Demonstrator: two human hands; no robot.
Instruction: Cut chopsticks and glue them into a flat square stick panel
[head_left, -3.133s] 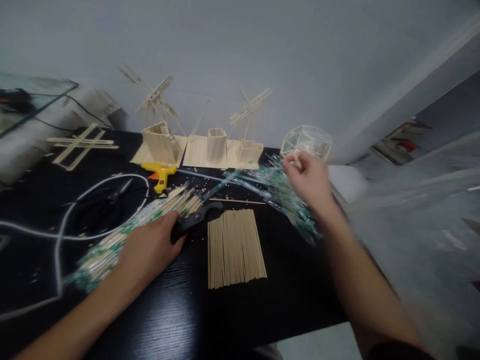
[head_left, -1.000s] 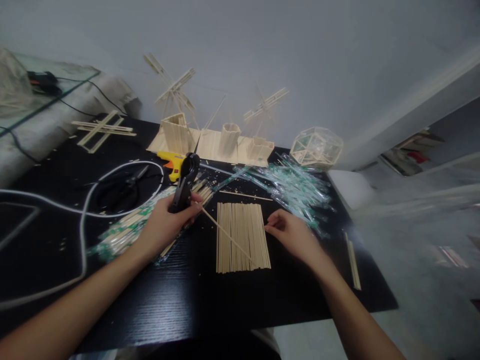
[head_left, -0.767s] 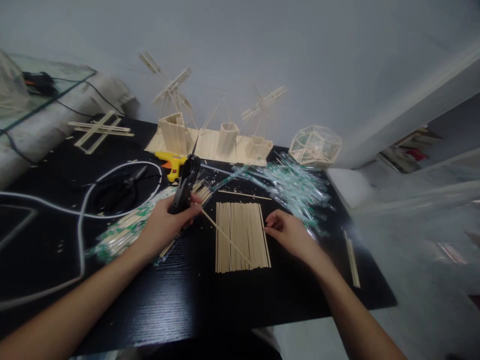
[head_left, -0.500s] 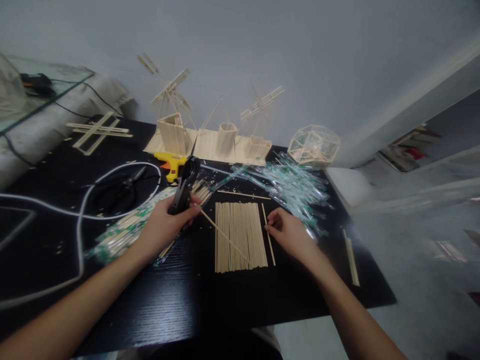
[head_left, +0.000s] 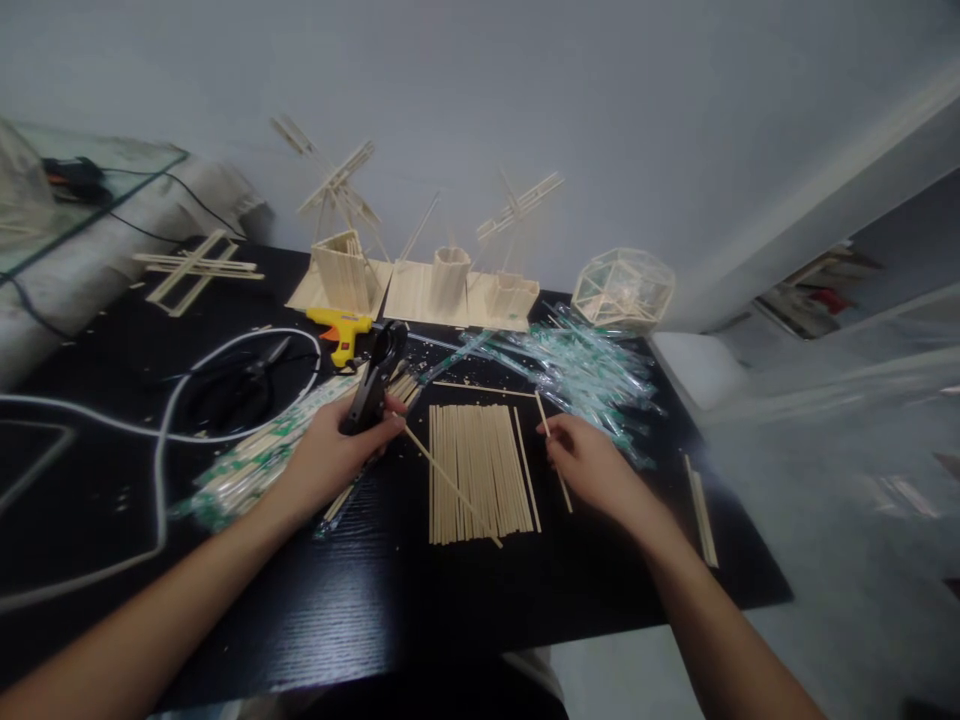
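On the far left of a black table (head_left: pixel 322 625), a crossed stick frame (head_left: pixel 196 268) lies flat near the back, and a white cable (head_left: pixel 161 480) loops in front of it. Next come a yellow glue gun (head_left: pixel 341 335) and, nearer, plastic-wrapped sticks (head_left: pixel 247 465). Behind the glue gun, pale wooden models (head_left: pixel 341 270) stand in a row against the wall. The left hand (head_left: pixel 345 440) is closed around a black cutter (head_left: pixel 371 390), tilted head up, and its fingertips also pinch a thin stick (head_left: pixel 450 480). That stick slants down to the right across a flat row of sticks (head_left: pixel 476 460) at the table's middle; whether it touches them cannot be told. A loose stick (head_left: pixel 528 470) lies just beside the row's right edge. Further right, the right hand (head_left: pixel 589 460) has thumb and fingers together on a single stick (head_left: pixel 542 411), apart from the row. Behind this hand lie clear and green wrappers (head_left: pixel 585 370), with a many-sided stick frame (head_left: pixel 624 288) beyond. More sticks (head_left: pixel 701 510) lie near the table's right edge.
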